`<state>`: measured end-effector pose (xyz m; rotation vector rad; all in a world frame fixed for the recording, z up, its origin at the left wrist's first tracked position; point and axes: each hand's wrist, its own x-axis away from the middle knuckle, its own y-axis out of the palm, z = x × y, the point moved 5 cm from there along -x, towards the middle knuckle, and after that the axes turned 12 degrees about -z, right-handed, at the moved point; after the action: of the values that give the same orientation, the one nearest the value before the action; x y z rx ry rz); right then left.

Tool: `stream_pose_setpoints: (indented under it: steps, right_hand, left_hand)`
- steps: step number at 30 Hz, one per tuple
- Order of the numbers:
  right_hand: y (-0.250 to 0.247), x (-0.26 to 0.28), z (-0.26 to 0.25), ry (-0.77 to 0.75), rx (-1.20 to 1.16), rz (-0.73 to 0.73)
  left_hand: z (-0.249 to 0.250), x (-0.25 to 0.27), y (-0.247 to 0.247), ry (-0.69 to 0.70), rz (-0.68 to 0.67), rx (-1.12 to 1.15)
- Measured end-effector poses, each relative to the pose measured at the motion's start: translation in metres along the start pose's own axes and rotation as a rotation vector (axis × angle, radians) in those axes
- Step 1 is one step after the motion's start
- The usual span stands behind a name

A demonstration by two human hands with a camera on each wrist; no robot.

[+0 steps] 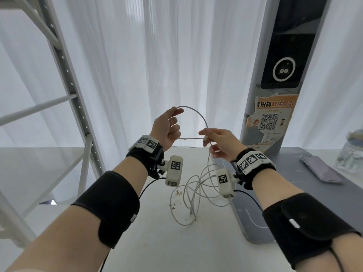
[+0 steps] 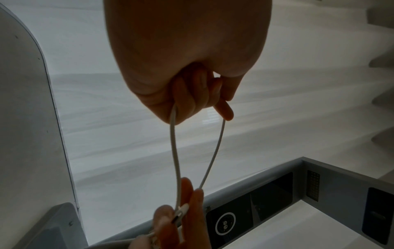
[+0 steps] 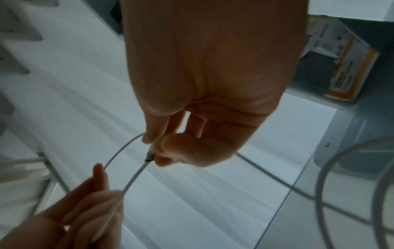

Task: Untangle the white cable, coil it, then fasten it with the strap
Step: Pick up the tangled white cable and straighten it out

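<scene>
Both hands are raised above the white table [image 1: 157, 242]. My left hand [image 1: 170, 124] curls round the white cable [image 1: 198, 114], which arcs from its fingers in one small loop over to my right hand [image 1: 208, 140]. The right hand [image 3: 157, 151] pinches the cable at its plug end [image 3: 150, 155] between thumb and fingers. From there the cable drops to a loose tangle [image 1: 196, 193] of several loops on the table. In the left wrist view the loop [image 2: 177, 160] runs from my left hand [image 2: 192, 97] down to the right fingertips [image 2: 187, 193]. No strap is in view.
A grey kiosk post [image 1: 275, 95] with a QR poster stands at the back right on a grey base [image 1: 253, 218]. A phone [image 1: 320, 171] and a clear jar [image 1: 351, 156] lie at the far right. A metal rack [image 1: 64, 75] rises at the left.
</scene>
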<state>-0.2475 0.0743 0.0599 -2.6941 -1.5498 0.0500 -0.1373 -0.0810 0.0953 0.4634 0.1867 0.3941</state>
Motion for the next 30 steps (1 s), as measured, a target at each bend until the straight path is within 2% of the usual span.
stream_pose_setpoints:
  steps: [4,8,10,12,15,17,18,20,22,24,27,30]
  right_hand:
    - [-0.001,-0.002,-0.001,-0.059,-0.147,0.064]
    - [-0.005,-0.005,-0.008,-0.077,-0.077,0.137]
    - [-0.007,-0.006,-0.013,-0.065,0.021,0.14]
    - [-0.008,-0.006,-0.018,-0.047,0.131,0.106]
    - [0.001,-0.008,-0.027,-0.003,0.309,-0.001]
    - [0.009,-0.008,-0.031,-0.004,0.365,-0.051]
    - [0.012,-0.009,-0.033,-0.017,0.357,-0.06]
    - [0.015,-0.01,-0.037,-0.049,0.306,-0.037]
    - [0.012,-0.011,-0.038,-0.069,0.238,0.035]
    - [0.007,-0.012,-0.036,-0.076,0.155,0.109]
    - [0.003,-0.014,-0.031,-0.082,-0.015,0.177]
    - [0.004,-0.016,-0.028,-0.114,-0.164,0.204]
  left_hand:
    - [-0.006,0.0,-0.004,-0.046,0.021,-0.012]
    - [-0.012,0.003,-0.008,-0.112,0.094,-0.098]
    - [-0.007,0.002,-0.01,-0.092,0.157,-0.213]
    - [0.001,-0.001,-0.011,-0.029,0.195,-0.429]
    - [0.016,-0.004,0.0,0.101,0.123,-0.683]
    - [0.016,-0.006,0.007,0.113,0.05,-0.799]
    - [0.014,-0.007,0.007,0.107,0.068,-0.87]
    - [0.014,-0.006,0.002,0.097,0.215,-0.977]
    - [0.016,-0.002,-0.007,0.077,0.372,-0.991]
    - [0.015,0.002,-0.015,0.051,0.439,-0.93]
    - [0.009,0.003,-0.019,0.012,0.362,-0.715]
    - [-0.008,0.009,-0.002,-0.151,0.094,-0.63]
